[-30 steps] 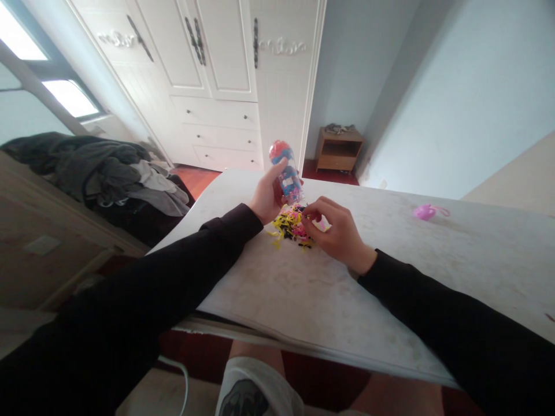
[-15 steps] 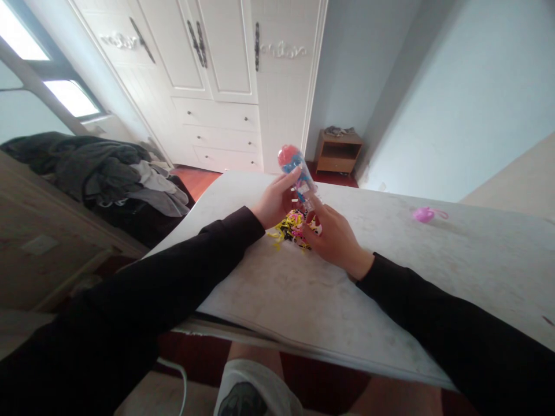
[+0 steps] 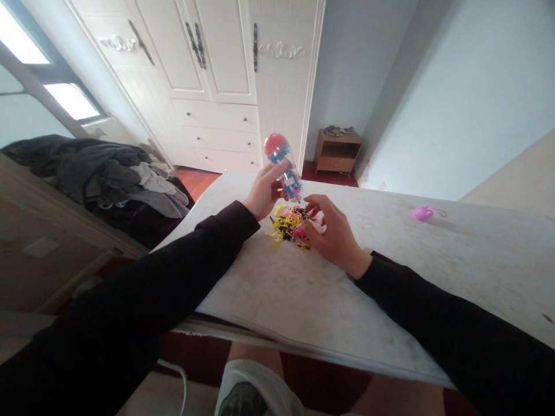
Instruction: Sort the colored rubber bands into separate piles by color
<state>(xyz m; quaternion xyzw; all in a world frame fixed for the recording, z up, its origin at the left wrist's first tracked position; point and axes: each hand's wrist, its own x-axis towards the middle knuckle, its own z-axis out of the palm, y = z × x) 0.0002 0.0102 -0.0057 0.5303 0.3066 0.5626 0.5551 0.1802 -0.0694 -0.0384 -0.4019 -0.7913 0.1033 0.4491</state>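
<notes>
My left hand (image 3: 265,188) is closed around a clear plastic bottle (image 3: 281,155), held tilted above the table. Red pieces fill its rounded far end; blue and some pink pieces lie toward the end nearer me. Below it is a loose pile of small yellow, black and pink bands (image 3: 289,225), too small to make out singly. At the pile's right side is my right hand (image 3: 332,234), thumb and fingers apart and curved, with nothing visible between them. It is just off the bottle's lower end.
A pink rounded object with a loop (image 3: 422,213) lies to the right on the white table (image 3: 390,300). Beyond the table stand a white wardrobe (image 3: 217,58) and a small wooden cabinet (image 3: 338,151). Dark and grey clothes (image 3: 99,173) are heaped at the left.
My left hand has moved the bottle left and slightly up. My right hand, which was at the bottle's lower end, is now apart from it, with its fingers more spread.
</notes>
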